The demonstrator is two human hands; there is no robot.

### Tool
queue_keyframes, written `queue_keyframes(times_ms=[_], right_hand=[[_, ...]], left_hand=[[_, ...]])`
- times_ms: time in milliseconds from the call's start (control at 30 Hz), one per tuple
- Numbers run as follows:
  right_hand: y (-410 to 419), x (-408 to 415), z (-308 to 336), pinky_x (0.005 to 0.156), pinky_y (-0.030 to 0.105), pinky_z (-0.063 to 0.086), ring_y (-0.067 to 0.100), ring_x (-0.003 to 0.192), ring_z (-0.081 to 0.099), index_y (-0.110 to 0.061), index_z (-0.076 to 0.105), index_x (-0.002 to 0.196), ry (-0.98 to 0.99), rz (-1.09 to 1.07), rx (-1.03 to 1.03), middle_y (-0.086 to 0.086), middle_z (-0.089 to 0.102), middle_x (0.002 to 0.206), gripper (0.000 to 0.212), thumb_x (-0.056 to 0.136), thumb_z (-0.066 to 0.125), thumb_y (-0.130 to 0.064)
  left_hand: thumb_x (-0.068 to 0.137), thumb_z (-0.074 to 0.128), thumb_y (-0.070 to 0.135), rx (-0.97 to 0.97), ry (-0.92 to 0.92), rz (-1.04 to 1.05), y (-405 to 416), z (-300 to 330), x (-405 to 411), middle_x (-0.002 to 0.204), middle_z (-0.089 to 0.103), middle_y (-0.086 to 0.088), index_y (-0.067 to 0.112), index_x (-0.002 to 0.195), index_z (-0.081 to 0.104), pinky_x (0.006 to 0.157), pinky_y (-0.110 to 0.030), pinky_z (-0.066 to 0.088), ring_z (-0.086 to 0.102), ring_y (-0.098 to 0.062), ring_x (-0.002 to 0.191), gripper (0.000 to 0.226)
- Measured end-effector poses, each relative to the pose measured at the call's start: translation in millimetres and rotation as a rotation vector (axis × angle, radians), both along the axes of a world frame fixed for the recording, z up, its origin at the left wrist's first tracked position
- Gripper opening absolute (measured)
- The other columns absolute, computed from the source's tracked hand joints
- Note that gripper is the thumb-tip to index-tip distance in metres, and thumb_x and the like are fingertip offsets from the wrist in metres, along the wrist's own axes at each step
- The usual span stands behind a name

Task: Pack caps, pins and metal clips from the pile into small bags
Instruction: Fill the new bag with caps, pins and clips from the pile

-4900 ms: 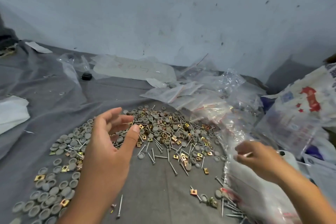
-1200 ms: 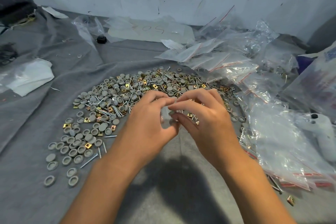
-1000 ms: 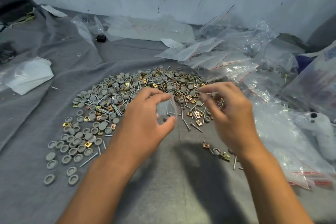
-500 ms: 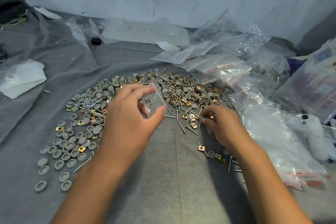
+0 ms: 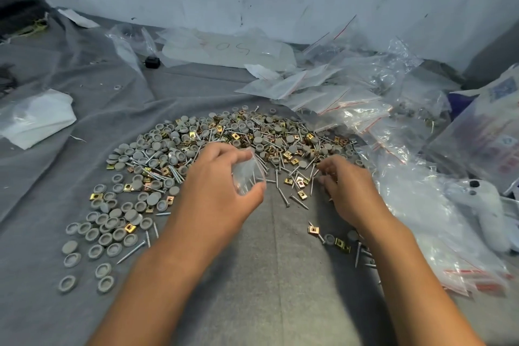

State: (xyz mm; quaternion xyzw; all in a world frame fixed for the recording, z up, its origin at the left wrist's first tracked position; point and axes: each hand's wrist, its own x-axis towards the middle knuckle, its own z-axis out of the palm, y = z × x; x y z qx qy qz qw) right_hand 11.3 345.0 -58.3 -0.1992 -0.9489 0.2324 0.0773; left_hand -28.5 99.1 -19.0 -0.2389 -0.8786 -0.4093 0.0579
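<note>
1. Pile of grey round plastic caps, silver metal pins and brass-coloured square metal clips (image 5: 224, 146) lies spread on the grey cloth sheet (image 5: 266, 275); this pile is the landmark for all that follows.
2. Left hand (image 5: 216, 199) hovers over the near edge of the pile, fingers and thumb curled round a small clear plastic zip bag (image 5: 247, 177), pinching it with the mouth turned toward the pile; a few pins seem to sit inside, count too blurred to tell.
3. Right hand (image 5: 345, 188) is at the near-right edge of the pile, fingers curled down onto pins and clips; cannot tell whether it actually has a piece pinched or is just raking them.
4. Heap of clear zip bags with red seal lines (image 5: 351, 104) lies at the far-right of the pile; more of them run down its right side toward the viewer.
5. Risk: bag mouth looks only partly open and the film is limp, so a pin may snag the lip and drop back on the cloth.
6. Risk: pins are thin and tangled with clips, so a pinch could lift the wrong number or a mixed clump and the bag count goes off.
7. Risk: sharp pin tips could pierce the thin film if pushed in point first.
8. Risk: stray caps, pins and clips (image 5: 337, 241) lie near-right of the pile beside the right forearm; a sweep of the arm could scatter them under the bags.
</note>
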Motion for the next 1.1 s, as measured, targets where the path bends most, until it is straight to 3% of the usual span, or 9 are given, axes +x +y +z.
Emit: queue_keyframes(times_ms=[100, 167, 267, 367, 567, 767, 867, 933, 1100], right_hand=[[-18, 2, 23, 0.083, 0.027, 0.049, 0.005, 0.096, 0.064, -0.035, 0.06, 0.103, 0.243, 0.116, -0.421, -0.014, 0.068, 0.102, 0.012, 0.094, 0.066, -0.031], [-42, 7, 39, 0.08, 0.021, 0.049, 0.005, 0.091, 0.066, -0.033, 0.063, 0.105, 0.409, 0.283, -0.563, -0.012, 0.071, 0.099, 0.014, 0.092, 0.069, -0.034], [-74, 15, 47, 0.072, 0.012, 0.043, 0.008, 0.083, 0.063, -0.032, 0.065, 0.106, 0.544, 0.461, -0.356, -0.018, 0.067, 0.096, 0.018, 0.09, 0.073, -0.029], [-85, 19, 47, 0.073, 0.014, 0.041, 0.007, 0.083, 0.058, -0.027, 0.071, 0.105, 0.568, 0.452, -0.14, -0.024, 0.064, 0.094, 0.023, 0.084, 0.079, -0.025], [-85, 16, 42, 0.09, 0.025, 0.043, 0.017, 0.102, 0.055, -0.021, 0.076, 0.103, 0.542, 0.458, 0.09, -0.011, 0.067, 0.112, 0.02, 0.085, 0.077, -0.03], [-49, 8, 37, 0.088, 0.029, 0.047, 0.011, 0.098, 0.058, -0.027, 0.074, 0.104, 0.53, 0.288, -0.012, -0.01, 0.064, 0.103, 0.013, 0.091, 0.072, -0.03], [1, 2, 24, 0.092, 0.042, 0.05, 0.019, 0.105, 0.058, -0.033, 0.071, 0.109, 0.22, -0.012, 0.048, -0.002, 0.064, 0.114, 0.015, 0.096, 0.067, -0.029], [15, -2, 11, 0.093, 0.041, 0.049, 0.022, 0.109, 0.057, -0.033, 0.07, 0.114, 0.042, -0.078, 0.051, 0.002, 0.063, 0.121, 0.018, 0.097, 0.065, -0.03], [13, -11, -4, 0.089, 0.038, 0.049, 0.025, 0.11, 0.055, -0.034, 0.07, 0.116, -0.038, -0.061, 0.157, -0.001, 0.062, 0.115, 0.023, 0.093, 0.07, -0.035]], left_hand=[[0.079, 0.073, 0.043, -0.002, 0.003, -0.028, 2, 0, 1, 0.115, 0.048, 0.022, 0.029, 0.134, 0.061, 0.088, -0.017, 0.047, 0.049, 0.012, 0.096, 0.057], [0.079, 0.075, 0.04, -0.002, 0.011, -0.029, 4, 1, 1, 0.116, 0.048, 0.02, 0.027, 0.132, 0.063, 0.095, -0.021, 0.047, 0.05, 0.008, 0.097, 0.056], [0.079, 0.077, 0.041, -0.023, 0.015, -0.047, 6, 1, 0, 0.116, 0.046, 0.019, 0.028, 0.129, 0.064, 0.088, -0.017, 0.043, 0.049, 0.004, 0.096, 0.054], [0.076, 0.075, 0.039, -0.038, 0.012, -0.067, 7, 0, 1, 0.115, 0.045, 0.02, 0.031, 0.125, 0.065, 0.077, -0.009, 0.038, 0.048, 0.009, 0.095, 0.051], [0.077, 0.076, 0.027, -0.049, 0.024, -0.077, 8, -1, 3, 0.116, 0.045, 0.019, 0.028, 0.122, 0.067, 0.079, -0.016, 0.044, 0.049, 0.002, 0.085, 0.046], [0.08, 0.078, 0.033, -0.001, 0.027, -0.02, 2, 1, 0, 0.115, 0.05, 0.019, 0.025, 0.13, 0.065, 0.081, -0.008, 0.041, 0.052, 0.008, 0.088, 0.052], [0.078, 0.078, 0.033, 0.093, 0.066, 0.051, -1, 7, 1, 0.114, 0.05, 0.018, 0.022, 0.128, 0.066, 0.08, -0.002, 0.037, 0.051, 0.007, 0.087, 0.053], [0.076, 0.076, 0.034, 0.128, 0.095, 0.067, -2, 12, 4, 0.113, 0.05, 0.019, 0.02, 0.127, 0.066, 0.082, 0.003, 0.033, 0.051, 0.006, 0.089, 0.054], [0.078, 0.079, 0.031, 0.084, 0.081, 0.047, -1, 9, 3, 0.117, 0.049, 0.018, 0.021, 0.131, 0.064, 0.085, 0.004, 0.031, 0.049, 0.011, 0.094, 0.055]])
